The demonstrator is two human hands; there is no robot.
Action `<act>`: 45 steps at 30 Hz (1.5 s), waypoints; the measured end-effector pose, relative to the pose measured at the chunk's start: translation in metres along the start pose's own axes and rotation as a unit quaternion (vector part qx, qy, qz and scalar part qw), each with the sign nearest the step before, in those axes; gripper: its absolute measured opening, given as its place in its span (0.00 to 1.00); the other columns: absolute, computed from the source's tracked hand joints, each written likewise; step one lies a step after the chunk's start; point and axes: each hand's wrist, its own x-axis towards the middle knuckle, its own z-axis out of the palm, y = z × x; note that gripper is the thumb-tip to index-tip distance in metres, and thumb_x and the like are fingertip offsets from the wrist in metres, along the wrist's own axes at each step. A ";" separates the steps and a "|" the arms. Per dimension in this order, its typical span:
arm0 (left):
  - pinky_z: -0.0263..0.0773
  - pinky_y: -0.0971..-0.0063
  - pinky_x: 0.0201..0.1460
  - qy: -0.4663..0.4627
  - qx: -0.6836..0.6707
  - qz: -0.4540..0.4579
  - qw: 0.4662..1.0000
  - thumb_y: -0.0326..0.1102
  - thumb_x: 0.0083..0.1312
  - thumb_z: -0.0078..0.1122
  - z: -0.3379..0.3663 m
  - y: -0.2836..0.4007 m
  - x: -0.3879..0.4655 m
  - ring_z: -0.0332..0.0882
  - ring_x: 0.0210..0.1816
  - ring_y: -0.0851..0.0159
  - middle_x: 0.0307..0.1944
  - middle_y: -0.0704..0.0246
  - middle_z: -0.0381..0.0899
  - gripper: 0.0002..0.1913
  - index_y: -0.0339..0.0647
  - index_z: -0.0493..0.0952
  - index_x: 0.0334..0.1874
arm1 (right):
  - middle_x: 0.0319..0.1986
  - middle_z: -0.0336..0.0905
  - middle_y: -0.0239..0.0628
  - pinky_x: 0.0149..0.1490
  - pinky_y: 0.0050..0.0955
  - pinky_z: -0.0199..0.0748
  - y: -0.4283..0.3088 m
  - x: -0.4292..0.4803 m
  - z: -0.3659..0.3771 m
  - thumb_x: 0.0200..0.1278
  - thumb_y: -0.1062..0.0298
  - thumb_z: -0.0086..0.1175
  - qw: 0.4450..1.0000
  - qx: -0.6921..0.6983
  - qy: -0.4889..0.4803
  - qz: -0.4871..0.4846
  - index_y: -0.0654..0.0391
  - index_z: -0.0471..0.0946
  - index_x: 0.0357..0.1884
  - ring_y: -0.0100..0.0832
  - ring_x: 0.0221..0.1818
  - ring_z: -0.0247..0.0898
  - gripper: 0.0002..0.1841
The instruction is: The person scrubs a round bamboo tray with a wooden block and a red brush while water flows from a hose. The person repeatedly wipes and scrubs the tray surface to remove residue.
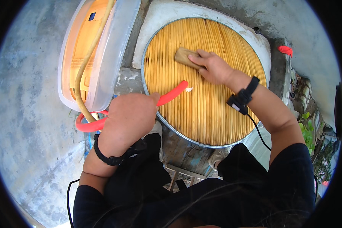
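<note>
A round slatted panel (205,114) of yellow-brown strips, edged with a metal rim, lies before me. My right hand (213,65) grips a brown wooden block (183,57), perhaps a brush, against the slats in the panel's upper middle; its underside is hidden. In my left hand (134,112), by the panel's left rim, is a red hose (172,93). The hose's free end points over the slats towards the right hand. A small white patch (189,89) shows beside that end; I cannot tell what it is.
A translucent plastic tub (108,57) with an orange-yellow ribbed object (84,48) stands at the upper left. A long wooden stick (82,71) crosses it. White slab (156,20) borders the panel. Red cloth (285,50) and green plants (307,132) are at right.
</note>
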 end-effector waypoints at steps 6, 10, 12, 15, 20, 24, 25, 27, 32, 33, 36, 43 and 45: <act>0.72 0.54 0.29 -0.001 0.006 0.007 1.000 0.39 0.68 0.60 0.001 0.001 0.001 0.82 0.28 0.50 0.20 0.60 0.78 0.07 0.44 0.79 0.40 | 0.67 0.70 0.43 0.67 0.41 0.74 0.003 -0.020 0.003 0.68 0.72 0.56 1.000 -0.007 0.004 -0.016 0.40 0.70 0.75 0.49 0.58 0.74 0.32; 0.72 0.53 0.29 -0.004 0.007 0.001 1.000 0.39 0.68 0.60 0.000 0.004 0.000 0.82 0.27 0.50 0.20 0.60 0.78 0.07 0.44 0.79 0.39 | 0.63 0.73 0.44 0.66 0.41 0.75 0.018 0.049 0.002 0.71 0.70 0.54 0.993 -0.053 0.074 0.077 0.42 0.71 0.74 0.50 0.58 0.74 0.29; 0.72 0.54 0.29 -0.011 0.016 0.001 1.000 0.38 0.68 0.60 0.000 0.004 0.000 0.82 0.27 0.50 0.20 0.60 0.78 0.07 0.44 0.79 0.39 | 0.63 0.73 0.44 0.67 0.41 0.74 0.016 0.045 0.001 0.71 0.70 0.54 0.998 0.004 0.039 0.055 0.43 0.71 0.73 0.51 0.59 0.74 0.28; 0.72 0.54 0.29 -0.017 0.028 -0.004 0.999 0.38 0.67 0.60 0.000 0.005 0.000 0.82 0.27 0.50 0.20 0.61 0.78 0.06 0.44 0.79 0.39 | 0.63 0.72 0.44 0.71 0.40 0.71 0.010 -0.004 -0.001 0.70 0.71 0.57 0.995 0.073 -0.009 -0.060 0.41 0.70 0.73 0.51 0.61 0.74 0.30; 0.72 0.56 0.28 -0.017 0.021 0.006 1.000 0.37 0.67 0.61 0.000 0.004 0.001 0.82 0.27 0.51 0.20 0.62 0.78 0.06 0.45 0.79 0.40 | 0.69 0.69 0.42 0.74 0.38 0.69 0.044 0.008 0.000 0.71 0.70 0.57 0.989 0.099 0.001 -0.108 0.36 0.67 0.76 0.49 0.65 0.73 0.33; 0.72 0.56 0.29 -0.018 0.009 -0.002 1.000 0.37 0.66 0.61 0.002 0.006 0.000 0.82 0.27 0.51 0.19 0.62 0.78 0.05 0.46 0.79 0.40 | 0.71 0.68 0.47 0.73 0.38 0.69 0.110 0.119 0.010 0.72 0.69 0.56 0.998 -0.002 0.056 0.010 0.34 0.67 0.76 0.51 0.67 0.72 0.32; 0.72 0.56 0.29 -0.020 0.009 -0.005 1.000 0.37 0.66 0.61 0.002 0.007 -0.001 0.82 0.27 0.51 0.19 0.62 0.78 0.05 0.46 0.79 0.40 | 0.71 0.69 0.45 0.72 0.39 0.71 0.119 0.141 0.010 0.73 0.68 0.56 0.996 -0.028 0.067 0.043 0.34 0.66 0.77 0.50 0.66 0.72 0.32; 0.73 0.56 0.27 -0.012 0.014 0.003 1.000 0.34 0.64 0.59 0.002 0.006 -0.002 0.82 0.26 0.52 0.19 0.63 0.78 0.04 0.45 0.79 0.39 | 0.70 0.70 0.44 0.70 0.40 0.72 0.121 0.173 0.005 0.74 0.66 0.55 0.989 -0.068 0.067 0.113 0.35 0.65 0.77 0.50 0.65 0.73 0.31; 0.73 0.57 0.23 0.017 0.007 0.033 0.999 0.28 0.61 0.55 0.002 -0.002 0.000 0.83 0.23 0.54 0.19 0.64 0.79 0.05 0.42 0.78 0.37 | 0.63 0.78 0.45 0.65 0.41 0.77 0.086 0.141 -0.024 0.74 0.65 0.56 1.000 -0.020 -0.002 0.003 0.34 0.67 0.76 0.48 0.60 0.78 0.30; 0.73 0.58 0.23 0.017 0.004 0.034 0.999 0.28 0.61 0.55 0.003 -0.003 0.001 0.82 0.23 0.54 0.19 0.64 0.79 0.05 0.42 0.78 0.37 | 0.65 0.76 0.44 0.68 0.40 0.75 0.084 0.123 -0.030 0.73 0.67 0.56 0.998 -0.046 -0.041 -0.028 0.35 0.67 0.76 0.47 0.63 0.76 0.31; 0.73 0.57 0.25 0.005 0.001 0.030 1.000 0.31 0.62 0.57 0.003 -0.005 0.003 0.82 0.24 0.53 0.19 0.64 0.79 0.04 0.43 0.79 0.38 | 0.68 0.71 0.38 0.76 0.35 0.66 0.078 0.082 -0.032 0.70 0.77 0.57 0.985 0.057 -0.152 -0.056 0.36 0.68 0.76 0.46 0.69 0.69 0.35; 0.73 0.57 0.27 -0.023 0.023 0.008 0.999 0.37 0.66 0.62 0.004 -0.001 0.004 0.81 0.25 0.51 0.19 0.63 0.78 0.05 0.45 0.79 0.39 | 0.67 0.73 0.43 0.70 0.40 0.72 0.113 0.139 -0.010 0.72 0.70 0.55 0.997 -0.078 0.027 0.001 0.35 0.68 0.76 0.48 0.65 0.73 0.31; 0.73 0.57 0.27 -0.027 0.027 0.005 0.999 0.37 0.66 0.61 0.005 0.002 0.003 0.81 0.25 0.51 0.19 0.63 0.78 0.05 0.45 0.78 0.39 | 0.66 0.74 0.44 0.69 0.40 0.73 0.119 0.167 -0.001 0.74 0.68 0.53 0.991 -0.108 0.059 0.049 0.35 0.67 0.76 0.49 0.64 0.74 0.30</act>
